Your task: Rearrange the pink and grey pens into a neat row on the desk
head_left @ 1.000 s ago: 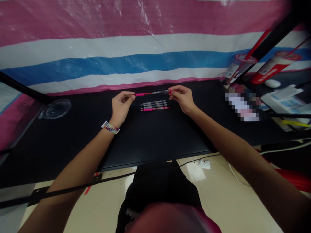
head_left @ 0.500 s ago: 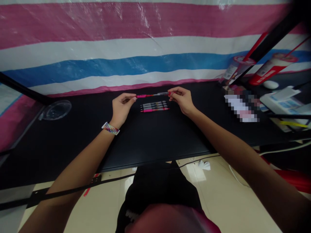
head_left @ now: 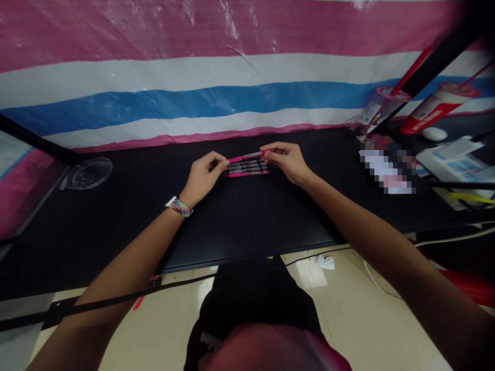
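A pink pen with a clear barrel (head_left: 247, 155) lies slightly slanted at the far side of a row of pens. My right hand (head_left: 289, 161) pinches its right end between thumb and fingers. At the left end, my left hand (head_left: 207, 175) is closed, thumb against fingertips, on the same pen; its fingertips hide the tip and also come close to the other pens. Several grey and black pens (head_left: 249, 167) lie side by side just below it. Nearest me in the row is another pink pen (head_left: 242, 174).
The pens are on a black table (head_left: 247, 216). A clear plastic lid (head_left: 91, 173) lies at the left. On the right stand two cups with red straws, one a red and white cup (head_left: 436, 111), near a white mouse (head_left: 434, 134) and a black post. A striped sheet (head_left: 193, 105) hangs behind.
Both hands have brought the pink pen down against the row's far side. My left hand has moved right, toward the row; the right hand has shifted only a little.
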The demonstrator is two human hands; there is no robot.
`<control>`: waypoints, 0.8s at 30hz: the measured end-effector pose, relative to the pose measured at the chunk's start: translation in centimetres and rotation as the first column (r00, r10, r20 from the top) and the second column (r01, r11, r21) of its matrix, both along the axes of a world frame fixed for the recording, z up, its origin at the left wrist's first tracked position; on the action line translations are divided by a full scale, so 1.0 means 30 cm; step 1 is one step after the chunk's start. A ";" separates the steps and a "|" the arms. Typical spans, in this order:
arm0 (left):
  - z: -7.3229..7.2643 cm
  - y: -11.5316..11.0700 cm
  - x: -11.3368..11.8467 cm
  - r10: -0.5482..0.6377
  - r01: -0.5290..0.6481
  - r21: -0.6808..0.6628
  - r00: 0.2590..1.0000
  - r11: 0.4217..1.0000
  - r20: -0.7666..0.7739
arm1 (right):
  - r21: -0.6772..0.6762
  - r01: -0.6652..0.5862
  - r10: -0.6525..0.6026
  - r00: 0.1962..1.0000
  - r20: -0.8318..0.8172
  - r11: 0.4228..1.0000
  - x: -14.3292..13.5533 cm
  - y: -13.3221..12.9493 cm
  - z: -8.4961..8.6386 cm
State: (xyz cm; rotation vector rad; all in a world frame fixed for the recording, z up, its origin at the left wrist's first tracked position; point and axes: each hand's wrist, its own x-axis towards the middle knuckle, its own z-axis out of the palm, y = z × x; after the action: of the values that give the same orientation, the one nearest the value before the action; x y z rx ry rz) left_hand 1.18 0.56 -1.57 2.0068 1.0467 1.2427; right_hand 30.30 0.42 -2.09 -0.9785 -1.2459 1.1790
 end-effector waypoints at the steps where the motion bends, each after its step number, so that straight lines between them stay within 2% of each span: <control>1: -0.004 0.002 0.003 -0.011 0.010 0.004 0.999 1.000 0.040 | -0.011 -0.001 0.000 1.000 -0.013 1.000 -0.001 0.000 -0.001; 7: -0.022 0.021 0.006 -0.052 0.077 -0.123 0.979 0.989 0.198 | -0.023 -0.041 0.039 0.998 -0.056 0.999 -0.012 -0.005 -0.004; 11: -0.015 0.025 -0.002 -0.062 0.075 -0.066 0.981 0.995 0.185 | -0.027 -0.029 0.028 0.999 -0.035 0.999 -0.015 -0.010 -0.001; 16: -0.005 0.021 -0.001 -0.026 0.049 -0.139 0.986 0.989 0.165 | -0.001 -0.030 0.030 0.998 -0.064 1.000 -0.013 -0.015 0.007; 21: -0.017 0.034 -0.006 -0.008 0.020 -0.070 0.986 0.997 0.169 | -0.006 -0.010 0.010 1.000 -0.023 1.000 -0.015 -0.019 0.011; 24: -0.008 0.028 -0.006 0.027 -0.008 -0.142 0.990 0.990 0.137 | 0.006 -0.008 0.008 1.000 -0.005 1.000 -0.018 -0.021 0.011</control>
State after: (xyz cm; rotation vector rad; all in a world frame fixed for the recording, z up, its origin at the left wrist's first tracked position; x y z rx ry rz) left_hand 1.00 1.39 -1.80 1.7822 1.0562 1.2612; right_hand 29.77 -0.21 -1.74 -0.9662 -1.2497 1.1830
